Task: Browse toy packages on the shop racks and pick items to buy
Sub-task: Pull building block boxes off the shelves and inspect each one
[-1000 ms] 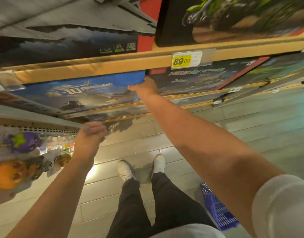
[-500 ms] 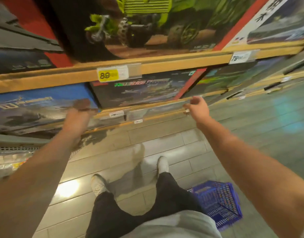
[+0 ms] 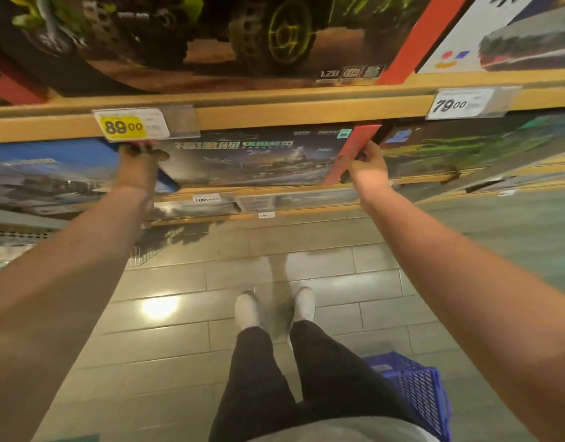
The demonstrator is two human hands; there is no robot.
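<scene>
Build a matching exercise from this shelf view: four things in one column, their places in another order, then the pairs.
Things:
1. yellow 89.00 price tag
2. white 79.00 price tag
3. blue plastic shopping basket
4. dark warship toy box with a red side stripe

Places:
A. on the tiled floor by the right leg
B. between both hands
C. shelf edge above the left hand
D. shelf edge up and right of the right hand

Pairs: 1-C, 2-D, 3-A, 4-B

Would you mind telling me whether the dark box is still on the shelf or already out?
On the shelf: the dark box stands there, left hand and right hand gripping its ends.
</scene>
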